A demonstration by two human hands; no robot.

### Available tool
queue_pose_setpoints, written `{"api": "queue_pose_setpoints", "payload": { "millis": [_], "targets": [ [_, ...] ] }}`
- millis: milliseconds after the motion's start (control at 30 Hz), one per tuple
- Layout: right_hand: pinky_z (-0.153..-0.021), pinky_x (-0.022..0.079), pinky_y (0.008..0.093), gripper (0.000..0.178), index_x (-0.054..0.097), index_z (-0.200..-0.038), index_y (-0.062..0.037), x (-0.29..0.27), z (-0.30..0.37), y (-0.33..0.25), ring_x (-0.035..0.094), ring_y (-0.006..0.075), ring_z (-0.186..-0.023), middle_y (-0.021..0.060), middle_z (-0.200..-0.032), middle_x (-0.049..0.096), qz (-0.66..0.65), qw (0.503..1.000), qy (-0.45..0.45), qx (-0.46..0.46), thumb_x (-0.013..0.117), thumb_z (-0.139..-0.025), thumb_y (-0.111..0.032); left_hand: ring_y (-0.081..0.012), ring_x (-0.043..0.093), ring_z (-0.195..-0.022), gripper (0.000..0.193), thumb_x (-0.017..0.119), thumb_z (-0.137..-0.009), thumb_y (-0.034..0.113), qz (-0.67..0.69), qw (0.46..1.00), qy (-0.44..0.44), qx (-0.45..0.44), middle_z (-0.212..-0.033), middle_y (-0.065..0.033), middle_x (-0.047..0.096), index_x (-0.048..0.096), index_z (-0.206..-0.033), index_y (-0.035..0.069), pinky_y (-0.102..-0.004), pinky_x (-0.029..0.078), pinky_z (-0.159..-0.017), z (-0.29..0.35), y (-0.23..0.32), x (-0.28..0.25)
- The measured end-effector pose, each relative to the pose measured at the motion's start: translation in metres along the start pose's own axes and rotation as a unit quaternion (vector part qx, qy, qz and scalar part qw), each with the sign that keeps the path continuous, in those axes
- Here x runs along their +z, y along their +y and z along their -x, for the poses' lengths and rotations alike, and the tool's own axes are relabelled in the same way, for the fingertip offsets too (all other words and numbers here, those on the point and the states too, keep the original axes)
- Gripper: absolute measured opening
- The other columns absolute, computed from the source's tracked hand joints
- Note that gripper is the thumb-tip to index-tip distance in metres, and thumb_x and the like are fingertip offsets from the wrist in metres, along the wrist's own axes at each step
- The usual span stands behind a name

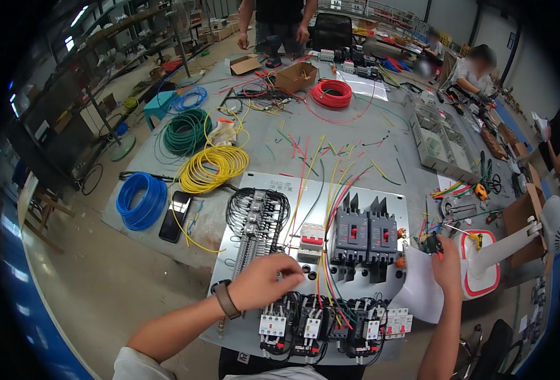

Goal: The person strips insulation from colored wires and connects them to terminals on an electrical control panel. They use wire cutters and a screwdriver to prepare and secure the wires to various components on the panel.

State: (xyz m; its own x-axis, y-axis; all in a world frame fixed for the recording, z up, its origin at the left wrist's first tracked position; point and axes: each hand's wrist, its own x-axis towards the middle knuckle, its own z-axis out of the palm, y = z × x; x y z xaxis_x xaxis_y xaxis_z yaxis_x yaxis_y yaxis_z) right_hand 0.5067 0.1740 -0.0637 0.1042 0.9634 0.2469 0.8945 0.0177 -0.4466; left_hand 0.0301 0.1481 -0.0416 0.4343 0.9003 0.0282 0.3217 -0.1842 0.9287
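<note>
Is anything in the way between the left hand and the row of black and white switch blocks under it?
Nothing visible blocks it. The left hand hovers just above the row of contactors on the grey mounting panel. Red, yellow and green wires run down beside its fingertips, to their right, not under the hand.

Matt grey metal mounting plate (381,190), glossy plastic-sheathed yellow wire coil (213,168).

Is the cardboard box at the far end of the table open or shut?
Open. The cardboard box has its flaps up and the inside shows; contents cannot be told.
</note>
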Motion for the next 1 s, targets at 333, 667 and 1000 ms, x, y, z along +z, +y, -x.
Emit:
{"api": "queue_pose_setpoints", "payload": {
  "millis": [333, 667, 1000],
  "targets": [
    [-0.086, 0.053, 0.0326, 0.026, 0.069, -0.113, 0.0019, -0.023, 0.046, -0.157, 0.069, 0.0242, -0.095, 0.0143, -0.102, 0.072, -0.248, 0.965, -0.045, -0.071, 0.067, -0.088, -0.001, -0.0339, 0.064, -0.072, 0.025, 0.074, -0.088, 0.029, -0.451, 0.889, 0.082, -0.005, -0.077, -0.0106, 0.063, 0.065, -0.079, 0.007, -0.0454, 0.051, -0.063, 0.018, -0.027, -0.021],
    [-0.078, 0.057, 0.0296, 0.021, 0.071, -0.114, 0.0049, -0.016, 0.081, -0.22, 0.072, 0.019, -0.086, 0.0149, -0.101, 0.074, -0.422, 0.876, -0.223, -0.071, 0.065, -0.095, -0.003, -0.0015, 0.047, -0.067, 0.013, 0.064, -0.102, 0.015, 0.24, 0.948, 0.147, -0.148, -0.077, 0.0067, 0.056, 0.063, -0.097, 0.003, -0.0205, 0.039, -0.058, 0.058, 0.055, -0.01],
    [-0.078, 0.057, 0.0294, 0.019, 0.066, -0.112, 0.0082, 0.002, 0.101, -0.232, 0.069, 0.0163, -0.085, 0.0147, -0.099, 0.073, -0.633, 0.723, -0.257, 0.099, 0.06, -0.103, -0.008, -0.0032, 0.055, -0.064, 0.012, 0.071, -0.098, 0.014, 0.195, 0.976, -0.03, -0.096, -0.076, -0.0016, 0.068, 0.07, -0.099, 0.001, -0.0231, 0.043, -0.055, 0.06, 0.093, 0.043]
  ]
}}
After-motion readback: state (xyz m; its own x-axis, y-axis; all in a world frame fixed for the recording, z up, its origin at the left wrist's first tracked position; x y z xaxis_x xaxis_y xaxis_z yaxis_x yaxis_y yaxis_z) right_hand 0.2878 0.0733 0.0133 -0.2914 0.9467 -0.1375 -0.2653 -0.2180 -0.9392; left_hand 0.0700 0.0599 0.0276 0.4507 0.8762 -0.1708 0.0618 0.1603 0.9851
